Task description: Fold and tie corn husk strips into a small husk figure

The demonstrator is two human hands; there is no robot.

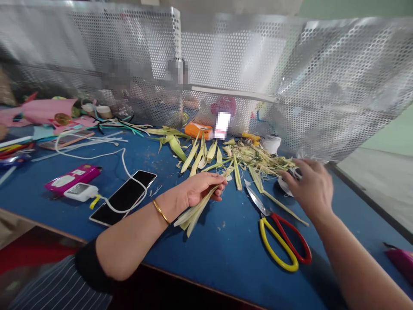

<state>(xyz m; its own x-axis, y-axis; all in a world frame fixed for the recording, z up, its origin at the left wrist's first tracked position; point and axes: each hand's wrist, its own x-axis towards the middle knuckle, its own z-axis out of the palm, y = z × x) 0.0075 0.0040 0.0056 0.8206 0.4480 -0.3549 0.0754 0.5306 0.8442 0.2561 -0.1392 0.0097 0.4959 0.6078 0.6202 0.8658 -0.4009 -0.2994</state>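
My left hand point(201, 189) is closed on a bundle of pale green leaf strips point(192, 213) that slant down toward the table's near edge. My right hand point(311, 185) reaches to the right side of the table, fingers curled over a small white roll point(285, 184) that it mostly hides. Between the hands lie scissors point(277, 228) with one yellow and one red handle, blades pointing up-left. Behind them spreads a heap of cut leaf pieces and scraps point(248, 157).
A blue table point(226, 254) carries a black phone point(124, 197) with a white cable, a white charger point(80, 191) and a pink box point(72, 176) at left. A perforated metal screen point(290, 77) stands along the back. An orange box point(197, 129) sits by it.
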